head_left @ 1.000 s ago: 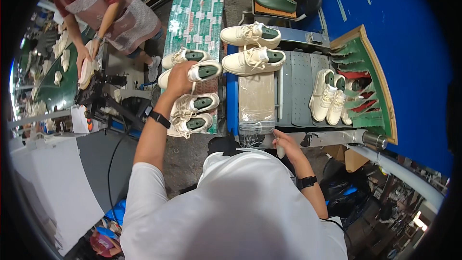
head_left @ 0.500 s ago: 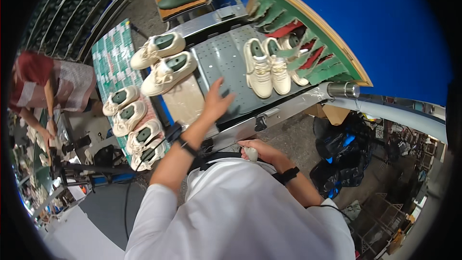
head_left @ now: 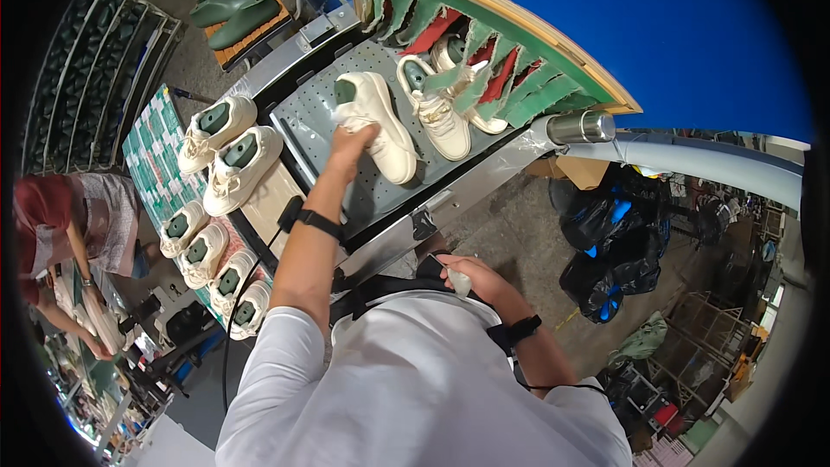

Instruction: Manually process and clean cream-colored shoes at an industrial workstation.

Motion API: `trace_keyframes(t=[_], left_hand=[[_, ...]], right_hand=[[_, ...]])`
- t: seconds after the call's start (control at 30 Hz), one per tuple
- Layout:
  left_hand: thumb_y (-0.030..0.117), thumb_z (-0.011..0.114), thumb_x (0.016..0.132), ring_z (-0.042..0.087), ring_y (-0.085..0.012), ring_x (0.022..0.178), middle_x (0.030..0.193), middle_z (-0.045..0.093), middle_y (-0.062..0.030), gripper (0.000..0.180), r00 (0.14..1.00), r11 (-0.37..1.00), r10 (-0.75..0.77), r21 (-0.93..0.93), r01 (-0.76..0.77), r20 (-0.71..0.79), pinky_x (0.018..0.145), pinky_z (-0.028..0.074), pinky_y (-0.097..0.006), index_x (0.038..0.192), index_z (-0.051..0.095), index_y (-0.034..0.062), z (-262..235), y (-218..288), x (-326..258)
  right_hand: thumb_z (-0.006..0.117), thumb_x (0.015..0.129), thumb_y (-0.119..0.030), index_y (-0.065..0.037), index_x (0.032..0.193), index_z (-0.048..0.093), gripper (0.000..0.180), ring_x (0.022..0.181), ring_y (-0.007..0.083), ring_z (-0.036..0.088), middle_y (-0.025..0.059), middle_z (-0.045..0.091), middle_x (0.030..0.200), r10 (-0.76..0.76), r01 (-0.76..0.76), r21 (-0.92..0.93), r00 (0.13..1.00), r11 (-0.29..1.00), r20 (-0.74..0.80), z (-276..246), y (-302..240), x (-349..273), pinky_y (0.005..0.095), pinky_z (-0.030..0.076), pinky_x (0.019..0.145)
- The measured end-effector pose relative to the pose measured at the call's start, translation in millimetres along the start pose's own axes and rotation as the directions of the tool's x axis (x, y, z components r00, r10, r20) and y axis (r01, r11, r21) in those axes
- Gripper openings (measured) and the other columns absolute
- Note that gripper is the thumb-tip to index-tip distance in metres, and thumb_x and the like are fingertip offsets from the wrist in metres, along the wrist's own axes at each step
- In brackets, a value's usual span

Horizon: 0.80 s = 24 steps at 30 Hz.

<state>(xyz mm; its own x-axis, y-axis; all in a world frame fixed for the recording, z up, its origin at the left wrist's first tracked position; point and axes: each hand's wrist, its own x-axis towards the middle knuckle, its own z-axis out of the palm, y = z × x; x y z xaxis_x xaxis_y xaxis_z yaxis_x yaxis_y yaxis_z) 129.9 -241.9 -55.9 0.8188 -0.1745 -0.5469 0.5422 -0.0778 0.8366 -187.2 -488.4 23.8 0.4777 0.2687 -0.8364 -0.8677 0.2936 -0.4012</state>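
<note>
My left hand (head_left: 353,143) is closed on the side of a cream lace-up sneaker (head_left: 386,130) with a green shoe last inside, tilted over the perforated grey conveyor (head_left: 304,112). Just right of it, a second cream sneaker (head_left: 443,125) stands on the conveyor, its toe toward me. Close to my waist, my right hand (head_left: 478,278) is closed around a small whitish lump (head_left: 459,282), whose kind I cannot make out. Further cream shoes (head_left: 465,56) show partly under torn green and red strips (head_left: 493,73) at the machine's opening.
Two cream sneakers (head_left: 245,164) stand left of the conveyor, with several more (head_left: 201,251) on a green-patterned board (head_left: 151,143). Green lasts (head_left: 246,22) lie on a slatted stand. Black bags (head_left: 609,233) are on the right-hand floor. At far left a person (head_left: 82,233) works.
My left hand has reached forward and taken hold of the left sneaker of the pair on the conveyor, tilting it. My right hand stays near my waist. The view has shifted.
</note>
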Motion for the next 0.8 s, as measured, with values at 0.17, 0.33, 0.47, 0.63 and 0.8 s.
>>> trace_keyframes(t=[0.17,0.33,0.47,0.63,0.8], left_hand=[[0.037,0.069,0.097,0.070,-0.0228,0.111,0.121,0.072,-0.0071,0.050,0.992,0.829,-0.065,-0.547,0.112,0.106,0.099,0.056,-0.041,0.136,0.062,0.0064,-54,-5,-96],[0.026,0.078,0.091,0.069,-0.0223,0.115,0.126,0.070,-0.0057,0.059,0.989,0.963,-0.147,-0.235,0.134,-0.035,0.101,0.054,-0.037,0.141,0.057,0.0051,-109,-9,-209],[0.028,0.094,0.075,0.070,-0.0316,0.115,0.124,0.071,-0.0193,0.090,0.930,0.953,0.176,0.292,-0.080,-0.322,0.101,0.054,-0.039,0.146,0.048,-0.0019,-130,-27,-244],[0.024,0.087,0.084,0.074,-0.0226,0.100,0.117,0.075,-0.0118,0.067,0.867,0.739,0.400,0.664,-0.113,-0.298,0.089,0.060,-0.038,0.141,0.060,0.0008,-156,-68,-250],[0.017,0.073,0.096,0.072,-0.0152,0.078,0.095,0.075,-0.0055,0.034,0.969,0.936,-0.160,-0.341,0.088,-0.189,0.061,0.060,-0.031,0.126,0.070,0.0018,-239,-43,-241]], right_hand=[[0.055,0.104,-0.025,0.006,0.152,0.052,0.057,0.091,0.0163,0.067,0.0081,0.069,0.109,-0.032,0.029,0.046,0.997,0.999,0.069,33,-20,15,0.0298,0.055,0.084],[0.054,0.103,-0.024,0.008,0.156,0.044,0.063,0.094,0.0195,0.066,0.0109,0.069,0.114,-0.146,0.148,0.000,0.981,0.989,0.126,83,-39,39,0.0319,0.054,0.088],[0.057,0.104,-0.027,0.011,0.157,0.043,0.067,0.106,0.0205,0.067,0.0156,0.070,0.123,-0.286,0.332,-0.333,0.941,0.882,0.179,147,-54,69,0.0335,0.053,0.096],[0.075,0.091,-0.019,0.006,0.157,0.045,0.077,0.109,0.0251,0.068,0.0159,0.070,0.127,-0.450,0.559,-0.724,0.810,0.404,0.375,226,-68,66,0.0358,0.052,0.101],[0.078,0.083,-0.022,0.004,0.154,0.048,0.081,0.111,0.0380,0.065,0.0203,0.066,0.118,-0.490,0.621,-0.776,0.647,-0.107,0.585,261,-73,61,0.0446,0.051,0.100]])
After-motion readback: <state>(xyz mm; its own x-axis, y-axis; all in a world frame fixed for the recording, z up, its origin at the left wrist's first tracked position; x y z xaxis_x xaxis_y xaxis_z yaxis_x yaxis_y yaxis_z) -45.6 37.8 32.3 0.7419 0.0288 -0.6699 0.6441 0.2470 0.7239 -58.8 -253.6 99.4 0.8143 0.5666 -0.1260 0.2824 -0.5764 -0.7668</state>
